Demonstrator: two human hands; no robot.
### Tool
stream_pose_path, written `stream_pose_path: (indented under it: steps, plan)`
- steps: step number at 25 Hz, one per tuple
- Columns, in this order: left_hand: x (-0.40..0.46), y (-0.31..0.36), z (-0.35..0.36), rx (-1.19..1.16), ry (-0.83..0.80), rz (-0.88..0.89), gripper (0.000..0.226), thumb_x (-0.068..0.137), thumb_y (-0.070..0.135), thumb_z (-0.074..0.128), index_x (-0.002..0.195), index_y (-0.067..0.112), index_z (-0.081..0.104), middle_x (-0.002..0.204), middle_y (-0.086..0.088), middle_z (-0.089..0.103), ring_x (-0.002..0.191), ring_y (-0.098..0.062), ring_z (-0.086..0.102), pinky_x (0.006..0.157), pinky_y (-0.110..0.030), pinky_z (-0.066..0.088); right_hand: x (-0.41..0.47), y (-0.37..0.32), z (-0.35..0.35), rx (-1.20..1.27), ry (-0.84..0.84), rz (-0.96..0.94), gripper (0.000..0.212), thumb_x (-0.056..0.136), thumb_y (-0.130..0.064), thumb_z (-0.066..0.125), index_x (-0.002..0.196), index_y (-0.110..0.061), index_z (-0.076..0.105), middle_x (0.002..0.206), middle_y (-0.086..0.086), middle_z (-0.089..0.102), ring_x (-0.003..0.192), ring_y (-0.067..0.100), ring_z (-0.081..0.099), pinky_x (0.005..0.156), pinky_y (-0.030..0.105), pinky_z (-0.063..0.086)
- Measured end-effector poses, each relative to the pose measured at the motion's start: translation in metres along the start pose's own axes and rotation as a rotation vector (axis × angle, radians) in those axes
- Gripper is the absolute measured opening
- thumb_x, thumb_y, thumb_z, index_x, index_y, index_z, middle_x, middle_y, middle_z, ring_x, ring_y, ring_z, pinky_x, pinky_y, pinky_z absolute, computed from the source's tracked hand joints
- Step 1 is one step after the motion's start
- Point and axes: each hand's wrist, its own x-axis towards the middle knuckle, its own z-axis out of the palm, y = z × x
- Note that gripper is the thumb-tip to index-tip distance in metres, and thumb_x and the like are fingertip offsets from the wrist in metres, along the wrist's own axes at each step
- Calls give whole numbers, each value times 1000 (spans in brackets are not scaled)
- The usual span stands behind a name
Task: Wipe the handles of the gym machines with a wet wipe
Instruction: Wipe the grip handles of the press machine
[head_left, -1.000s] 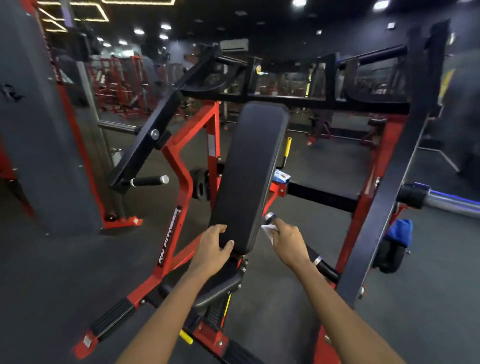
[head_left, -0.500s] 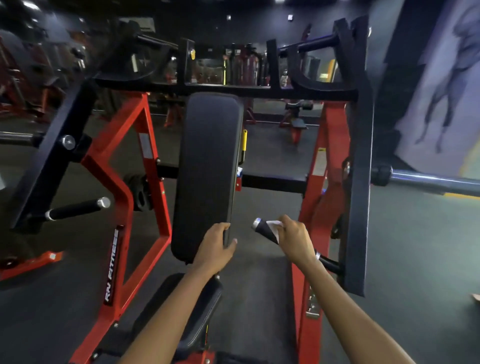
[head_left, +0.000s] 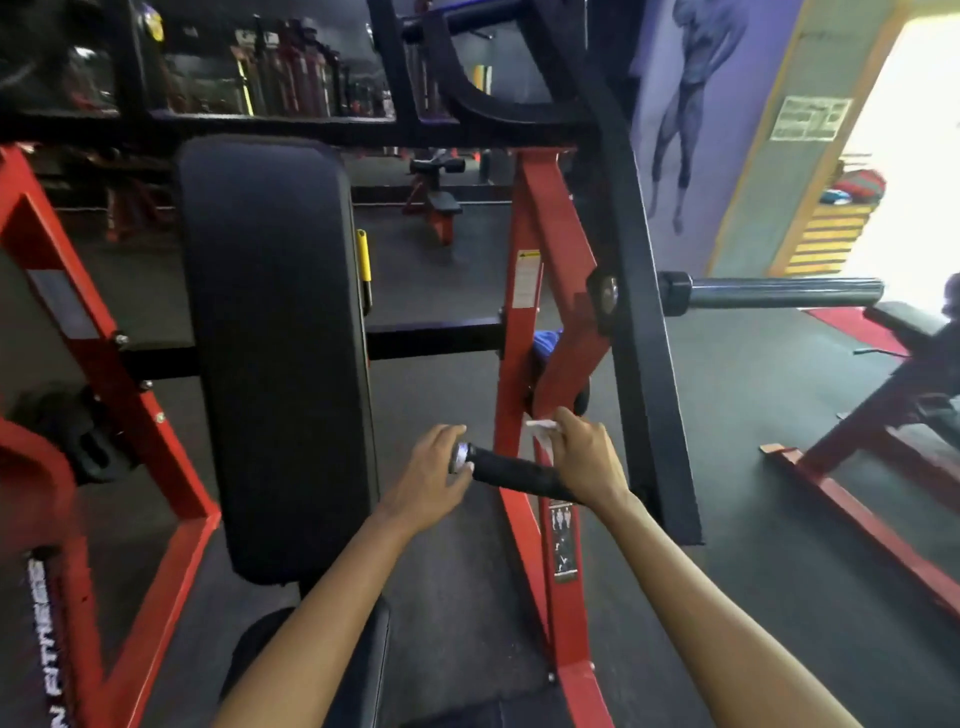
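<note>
Left hand (head_left: 434, 475) curls its grip round the capped end of the black handle (head_left: 511, 472), right hand (head_left: 589, 457) pinches a white wipe (head_left: 543, 427) at the handle's far end, beside the red frame (head_left: 524, 332) and black back pad (head_left: 275, 338).

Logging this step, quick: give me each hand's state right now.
Left hand: fingers curled round the capped end of the black handle, holding it.
Right hand: pinching the white wet wipe against the handle.
</note>
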Motion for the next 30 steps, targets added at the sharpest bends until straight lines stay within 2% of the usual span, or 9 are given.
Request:
stream_pose_path:
  steps: [3, 5, 8, 12, 15, 19, 24, 27, 30]
  plan:
    - [22, -21, 3, 4, -118, 103, 48, 92, 18, 58, 137, 4, 45, 136, -8, 49, 127, -22, 45, 101, -13, 23, -5, 6, 7, -71, 56, 153, 19, 94, -13, 49, 91, 2, 58, 85, 20, 69, 79, 37, 65, 61, 38, 49]
    - [34, -33, 1, 13, -167, 188, 50, 93, 26, 55, 137, 6, 45, 137, -7, 49, 128, -22, 46, 107, -22, 30, -10, 6, 10, -101, 88, 216, 17, 94, -16, 50, 95, -2, 62, 84, 17, 70, 76, 34, 66, 59, 36, 50]
    - [42, -52, -2, 24, -204, 248, 56, 91, 41, 45, 136, 7, 46, 136, -7, 51, 126, -21, 48, 107, -35, 39, -18, 9, 16, -105, 164, 290, 10, 93, -16, 54, 94, -12, 63, 85, 6, 72, 74, 24, 68, 59, 36, 54]
    - [38, -64, -3, 14, -234, 330, 53, 93, 42, 38, 132, 8, 50, 129, -5, 55, 119, -19, 52, 103, -36, 43, -37, 13, 21, -132, 220, 368, 12, 94, -22, 55, 90, -14, 62, 81, 6, 70, 71, 24, 66, 58, 41, 53]
    - [32, -65, -3, 2, -228, 376, 43, 97, 31, 46, 134, 8, 47, 131, -6, 54, 121, -17, 49, 104, -36, 43, -48, 15, 21, -145, 272, 362, 19, 95, -26, 55, 88, -9, 61, 79, 7, 68, 69, 26, 64, 57, 39, 50]
    - [29, -65, -5, 75, -208, 413, 45, 98, 27, 49, 139, 10, 43, 137, -6, 51, 127, -16, 46, 107, -29, 38, -51, 10, 16, -175, 283, 384, 21, 97, -19, 46, 92, -4, 61, 82, 12, 68, 73, 32, 63, 56, 35, 45]
    - [27, -66, -3, 131, -200, 429, 46, 98, 27, 48, 141, 10, 41, 138, -7, 51, 127, -17, 48, 103, -27, 38, -45, 15, 14, -266, 303, 417, 14, 95, -9, 49, 97, -3, 61, 86, 12, 68, 76, 35, 63, 55, 30, 36]
    - [27, -68, -3, 152, -192, 442, 48, 99, 29, 46, 142, 11, 39, 138, -6, 49, 127, -16, 48, 103, -28, 40, -48, 14, 35, -329, 223, 418, 18, 93, -4, 49, 106, -8, 62, 94, 9, 68, 86, 29, 65, 61, 29, 42]
    - [29, -70, -2, 180, -188, 463, 49, 99, 33, 41, 143, 11, 38, 139, -5, 48, 128, -16, 46, 104, -31, 44, -53, 5, 59, -320, 217, 421, 35, 84, 7, 55, 117, -6, 60, 114, 8, 65, 108, 25, 61, 80, 35, 52]
